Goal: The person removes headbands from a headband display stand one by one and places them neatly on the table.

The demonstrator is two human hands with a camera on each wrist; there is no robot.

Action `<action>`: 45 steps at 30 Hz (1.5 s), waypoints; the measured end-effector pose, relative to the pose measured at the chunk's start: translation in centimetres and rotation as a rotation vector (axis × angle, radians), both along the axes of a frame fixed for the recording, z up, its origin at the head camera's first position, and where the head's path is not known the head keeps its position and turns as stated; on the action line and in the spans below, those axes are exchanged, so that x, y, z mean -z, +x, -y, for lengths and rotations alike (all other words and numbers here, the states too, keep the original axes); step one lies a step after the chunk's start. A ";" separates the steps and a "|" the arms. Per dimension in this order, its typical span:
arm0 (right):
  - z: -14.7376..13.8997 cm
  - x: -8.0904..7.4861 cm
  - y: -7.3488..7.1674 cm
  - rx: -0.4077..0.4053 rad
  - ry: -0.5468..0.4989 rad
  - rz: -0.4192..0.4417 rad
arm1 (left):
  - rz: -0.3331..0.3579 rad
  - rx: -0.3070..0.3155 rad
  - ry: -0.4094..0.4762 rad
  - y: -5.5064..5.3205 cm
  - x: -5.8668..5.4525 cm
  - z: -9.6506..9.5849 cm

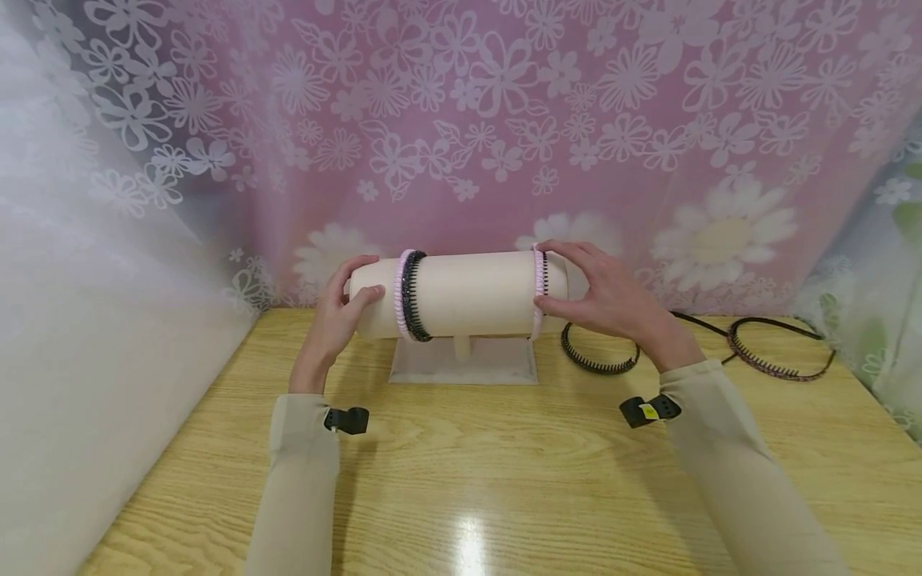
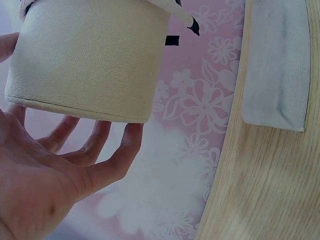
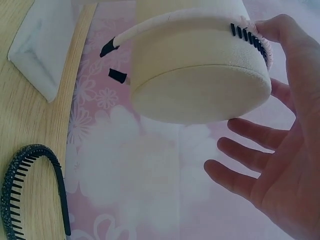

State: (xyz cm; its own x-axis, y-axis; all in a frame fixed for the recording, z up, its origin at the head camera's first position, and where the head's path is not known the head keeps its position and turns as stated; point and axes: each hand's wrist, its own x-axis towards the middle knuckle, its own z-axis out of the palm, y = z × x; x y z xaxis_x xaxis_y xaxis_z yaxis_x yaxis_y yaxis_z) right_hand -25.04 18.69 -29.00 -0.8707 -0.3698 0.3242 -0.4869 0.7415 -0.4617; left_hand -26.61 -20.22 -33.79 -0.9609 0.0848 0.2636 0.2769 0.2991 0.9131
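A cream padded roll (image 1: 479, 296) lies sideways on a short post above a pale base (image 1: 464, 370). My left hand (image 1: 336, 316) grips its left end, thumb in front; the left wrist view shows fingertips along the end's rim. Near that end, a pink headband (image 1: 400, 300) and a dark toothed headband (image 1: 412, 292) sit side by side around the roll. At the right end, my right hand (image 1: 612, 292) pinches a second pink headband (image 1: 538, 288) between thumb and index finger. Its black teeth (image 3: 249, 37) and a black tip (image 3: 107, 48) show in the right wrist view.
On the wooden table (image 1: 461, 448), a dark glittery headband (image 1: 600, 366) lies right of the base, below my right hand. Farther right is a brownish toothed headband (image 1: 778, 371), beside a thin black band (image 1: 699, 321). A pink flowered curtain (image 1: 461, 128) hangs directly behind.
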 end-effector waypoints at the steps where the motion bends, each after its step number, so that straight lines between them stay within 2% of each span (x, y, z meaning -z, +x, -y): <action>1: 0.0 0.0 0.0 0.000 -0.004 0.005 | 0.001 -0.001 -0.002 0.0 0.0 0.0; 15: -0.2 -0.3 -0.2 -0.023 -0.071 0.085 | 0.023 0.007 0.001 0.0 -0.3 -0.1; 22: 0.1 -0.5 -0.4 -0.024 -0.071 0.088 | 0.025 0.002 -0.003 0.1 -0.4 -0.1; 29: 0.0 -0.1 -0.4 -0.025 -0.058 0.080 | 0.017 -0.002 -0.009 0.2 -0.2 -0.1; 45: -0.3 -0.1 -0.4 -0.019 -0.151 0.140 | 0.017 -0.004 -0.006 0.1 -0.1 -0.1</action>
